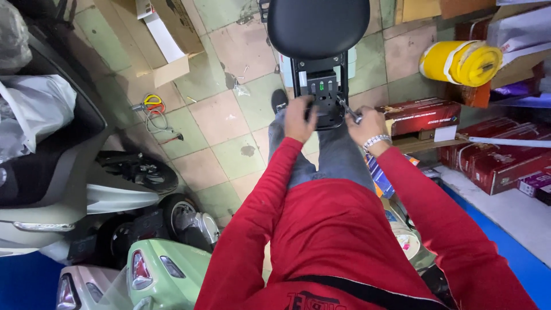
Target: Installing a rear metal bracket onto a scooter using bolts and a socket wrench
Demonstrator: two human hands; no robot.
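A black padded seat (pixel 318 26) with a black metal bracket (pixel 322 92) on its underside stands in front of me, resting against my knees. My left hand (pixel 300 119) grips the bracket's left lower edge. My right hand (pixel 367 125), with a metal watch on the wrist, holds a thin metal tool (pixel 348 109) whose tip points at the bracket's right side. Both sleeves are red.
Red boxes (pixel 422 115) and a yellow roll (pixel 462 62) lie to the right by a blue-edged shelf. Cardboard boxes (pixel 155 40) and a yellow-handled tool (pixel 152 102) lie on the tiled floor at left. Scooters (pixel 138 270) crowd the lower left.
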